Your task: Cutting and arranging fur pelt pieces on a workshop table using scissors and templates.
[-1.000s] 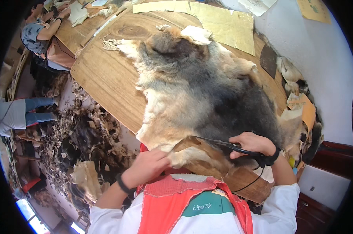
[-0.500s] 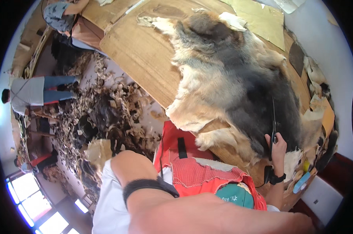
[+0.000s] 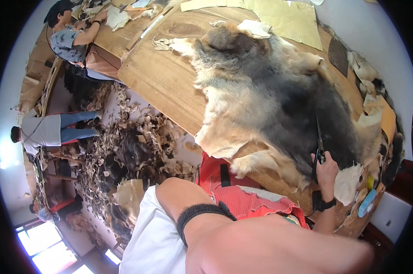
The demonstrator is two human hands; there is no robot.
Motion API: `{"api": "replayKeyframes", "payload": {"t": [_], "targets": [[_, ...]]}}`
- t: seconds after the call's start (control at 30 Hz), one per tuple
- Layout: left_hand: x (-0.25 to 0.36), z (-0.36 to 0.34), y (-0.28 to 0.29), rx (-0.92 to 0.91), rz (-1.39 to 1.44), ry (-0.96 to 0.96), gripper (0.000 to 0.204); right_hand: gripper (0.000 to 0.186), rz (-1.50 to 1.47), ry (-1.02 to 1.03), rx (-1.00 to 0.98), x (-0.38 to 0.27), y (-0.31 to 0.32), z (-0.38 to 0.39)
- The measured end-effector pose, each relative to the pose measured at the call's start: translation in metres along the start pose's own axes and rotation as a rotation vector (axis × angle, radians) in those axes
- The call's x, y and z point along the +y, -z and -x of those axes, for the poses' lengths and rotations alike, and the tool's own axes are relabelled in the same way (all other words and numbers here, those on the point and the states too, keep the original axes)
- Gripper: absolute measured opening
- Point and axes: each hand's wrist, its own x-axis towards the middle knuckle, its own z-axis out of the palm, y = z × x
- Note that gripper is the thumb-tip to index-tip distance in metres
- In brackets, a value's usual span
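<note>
A large fur pelt (image 3: pixel 261 100), dark along the middle with tan and cream edges, lies spread hair side up on the wooden table. My right hand (image 3: pixel 327 170) rests over its near right part, fingers closed around the handles of black long-bladed scissors (image 3: pixel 319 132). The blades point away from me over the dark fur; whether they touch it, I cannot tell. Very near the camera, my left hand (image 3: pixel 284 242) is raised across the lower picture, a black band around its wrist. It is blurred, and its fingers cannot be made out.
Yellowish sheets (image 3: pixel 293 23) lie beyond the pelt. Fur scraps, a white piece (image 3: pixel 348 183) and a blue object (image 3: pixel 367 203) line the right side. A heap of scraps (image 3: pixel 138 146) covers the floor at left. One co-worker (image 3: pixel 69 43) works at the far left; another person (image 3: pixel 44 130) stands lower.
The view has shifted slightly, bringing more of the far-left co-worker into sight. My left arm has moved right across the lower picture. My right hand keeps the scissors in nearly the same place.
</note>
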Motion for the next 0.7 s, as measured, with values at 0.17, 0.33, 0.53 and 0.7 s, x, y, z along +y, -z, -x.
{"api": "replayKeyframes", "payload": {"t": [0.17, 0.33, 0.53, 0.7], "targets": [[-0.006, -0.016, 0.001, -0.195, -0.358, -0.005, 0.028, 0.046, -0.012, -0.008, -0.022, 0.001, 0.002, 0.000], [-0.007, -0.017, -0.003, -0.147, -0.243, -0.070, 0.025, 0.047, -0.003, -0.003, -0.024, 0.001, 0.003, 0.001], [-0.015, -0.009, -0.008, 0.192, 0.471, -0.252, 0.021, 0.048, -0.003, 0.011, -0.022, 0.002, 0.000, -0.003], [-0.046, 0.007, 0.039, 0.485, 0.186, 0.193, 0.010, 0.048, -0.012, 0.037, 0.010, 0.006, -0.002, -0.001]]}}
